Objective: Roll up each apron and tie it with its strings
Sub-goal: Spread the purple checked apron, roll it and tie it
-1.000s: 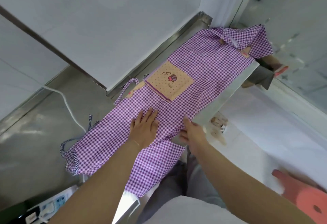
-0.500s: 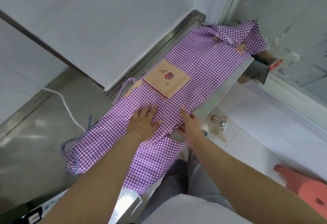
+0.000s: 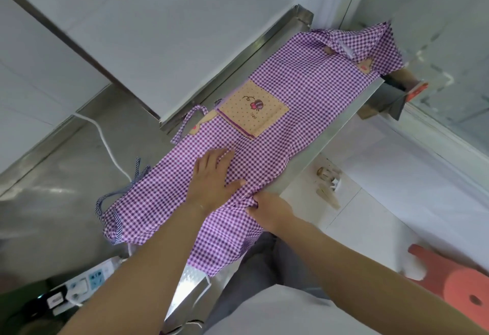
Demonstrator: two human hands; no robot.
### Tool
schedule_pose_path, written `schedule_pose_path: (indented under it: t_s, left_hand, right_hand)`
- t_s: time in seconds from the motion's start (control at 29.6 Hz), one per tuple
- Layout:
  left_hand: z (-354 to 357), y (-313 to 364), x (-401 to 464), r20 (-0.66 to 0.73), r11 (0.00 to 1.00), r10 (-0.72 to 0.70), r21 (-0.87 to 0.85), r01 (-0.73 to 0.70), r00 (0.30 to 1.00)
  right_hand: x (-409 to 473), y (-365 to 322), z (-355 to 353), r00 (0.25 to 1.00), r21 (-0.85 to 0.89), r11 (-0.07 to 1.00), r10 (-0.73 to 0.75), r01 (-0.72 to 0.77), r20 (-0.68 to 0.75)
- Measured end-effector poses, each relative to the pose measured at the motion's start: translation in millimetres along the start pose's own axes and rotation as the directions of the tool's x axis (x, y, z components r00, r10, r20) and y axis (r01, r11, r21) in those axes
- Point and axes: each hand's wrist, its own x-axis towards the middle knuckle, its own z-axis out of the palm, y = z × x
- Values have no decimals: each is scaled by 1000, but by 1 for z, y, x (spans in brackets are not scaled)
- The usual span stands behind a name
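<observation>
A purple checked apron (image 3: pixel 299 91) lies spread lengthwise along a steel counter (image 3: pixel 58 184), with a tan pocket patch (image 3: pixel 252 108) near its middle. One flap hangs over the counter's front edge. My left hand (image 3: pixel 211 178) presses flat on the cloth, fingers straight. My right hand (image 3: pixel 267 209) grips a bunched fold of the apron at the counter's front edge. A striped tie string (image 3: pixel 111 197) trails off the apron's left end, and a checked loop (image 3: pixel 189 120) lies by the wall.
A white cable (image 3: pixel 105 141) runs across the counter to the left. A power strip (image 3: pixel 82 285) sits low at the left. A red plastic stool (image 3: pixel 455 279) stands on the tiled floor at the right. A white wall panel (image 3: pixel 158 30) borders the counter's back.
My right hand has slid back along the front edge and now gathers a fold of cloth. My left hand stays pressed on the apron. The camera has tilted slightly.
</observation>
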Motion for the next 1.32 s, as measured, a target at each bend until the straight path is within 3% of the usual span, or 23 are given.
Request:
schedule_pose_path:
  t_s: [0.07,0.1,0.17,0.2,0.27,0.34,0.37,0.44,0.47,0.51,0.54,0.61,0.68,0.74,0.78,0.84,0.95,1.01,1.08,1.22,1.32]
  left_hand:
    - [14,3,-25,-213,990,144,26,-142,966]
    - [23,3,-38,-213,983,182,52,-175,960]
    - [35,0,-53,44,980,151,124,-155,988]
    - [38,-3,-55,154,976,109,173,-135,982]
    - [41,-6,-57,222,960,52,259,-110,974]
    - [42,-6,-56,199,955,52,276,-107,979]
    - [44,-5,-56,142,964,61,249,-96,988]
    - [53,4,-68,-47,985,26,170,-18,999]
    - [61,11,-78,-140,992,-52,110,68,989]
    - [67,20,-87,-211,979,-193,17,201,958]
    - [74,30,-98,-243,923,-385,-122,366,890]
    - [81,52,-110,-201,643,-739,-493,586,642]
    - [77,69,-118,-73,275,-931,-784,557,358]
    - [78,74,-127,142,-47,-980,-844,535,138]
    - [78,75,-132,245,-163,-967,-813,559,74]
    - [83,75,-138,395,-328,-919,-780,533,13]
    - [87,74,-138,587,-582,-804,-743,331,-97]
    - [87,74,-140,625,-595,-780,-723,351,-33]
    - [87,75,-145,576,-521,-816,-768,371,46]
    - [80,83,-155,467,-411,-882,-826,386,60]
    - [77,85,-163,452,-355,-880,-831,429,145]
  right_hand:
    - [0,-2,1,998,85,996,-3,8,-58]
    - [-1,-1,2,999,165,986,-18,26,-46]
    - [-1,5,7,996,311,950,-41,16,75]
    - [-3,8,9,989,262,965,-37,-2,144]
    - [-13,11,9,983,-159,986,-17,47,182]
    - [-25,13,7,993,-454,887,-111,80,-41]
    - [-27,9,2,954,-476,872,-229,112,-195]
    - [-25,6,-5,794,-490,843,-448,222,-411]
    - [-18,7,-6,748,-498,822,-509,276,-426]
    - [-12,8,-11,778,-509,803,-523,311,-349]
    - [-6,8,-14,836,-503,797,-497,335,-231]
    - [3,11,-17,927,-483,814,-374,323,-11]
    - [10,16,-18,947,-484,819,-312,309,78]
    - [13,17,-18,952,-488,819,-286,300,106]
    - [14,15,-18,954,-496,816,-278,298,115]
    - [15,12,-18,959,-503,816,-256,283,124]
    - [14,11,-17,962,-500,821,-241,274,131]
    - [14,12,-18,959,-496,821,-246,284,142]
    - [13,13,-18,958,-498,819,-244,286,150]
    - [14,14,-18,960,-512,812,-231,280,159]
    - [12,14,-17,960,-496,822,-241,280,144]
